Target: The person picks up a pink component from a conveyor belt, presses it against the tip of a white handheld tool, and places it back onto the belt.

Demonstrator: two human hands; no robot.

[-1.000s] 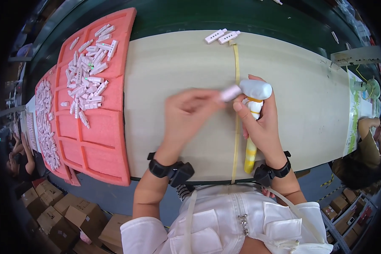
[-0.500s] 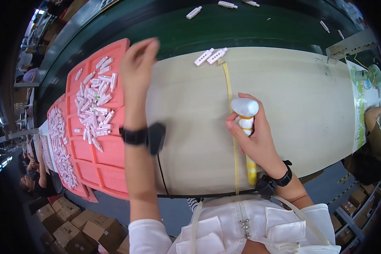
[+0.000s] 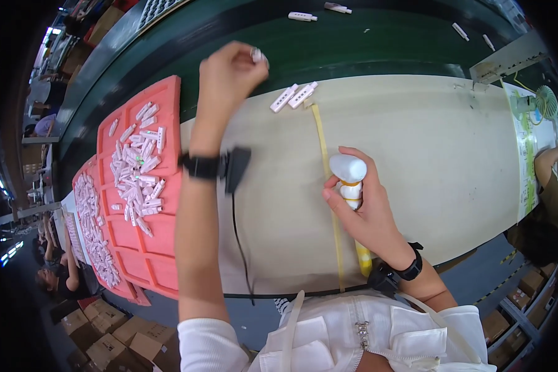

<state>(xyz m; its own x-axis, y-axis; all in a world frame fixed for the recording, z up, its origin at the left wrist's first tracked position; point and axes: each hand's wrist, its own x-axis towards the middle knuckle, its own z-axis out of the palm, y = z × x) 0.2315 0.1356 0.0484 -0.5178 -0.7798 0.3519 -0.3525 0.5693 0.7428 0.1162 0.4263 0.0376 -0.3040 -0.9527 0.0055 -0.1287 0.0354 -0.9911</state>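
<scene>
My left hand (image 3: pixel 232 71) is raised over the near edge of the green belt, its fingers closed on a small white device (image 3: pixel 257 56), mostly hidden by the fingers. My right hand (image 3: pixel 366 214) is wrapped round a mallet-like tool with a rounded white head (image 3: pixel 348 168) and a yellow handle (image 3: pixel 364 259), above the beige tabletop (image 3: pixel 434 161). Two white stick-shaped devices (image 3: pixel 293 97) lie side by side at the table's far edge, right of my left hand. Left of my left forearm, a pink tray (image 3: pixel 161 232) carries a heap of similar devices (image 3: pixel 136 167).
Several white devices (image 3: pixel 302 17) lie on the green conveyor belt (image 3: pixel 378 53) beyond the table. A yellow strap (image 3: pixel 324 155) crosses the tabletop. A second heap (image 3: pixel 93 229) lies farther left. At the right stand a metal bracket (image 3: pixel 508 62) and a small green fan (image 3: pixel 546 102).
My left hand has moved right and farther away, and a small white device now shows in its fingers. My right hand still grips the mallet-like tool. Devices on the belt have shifted.
</scene>
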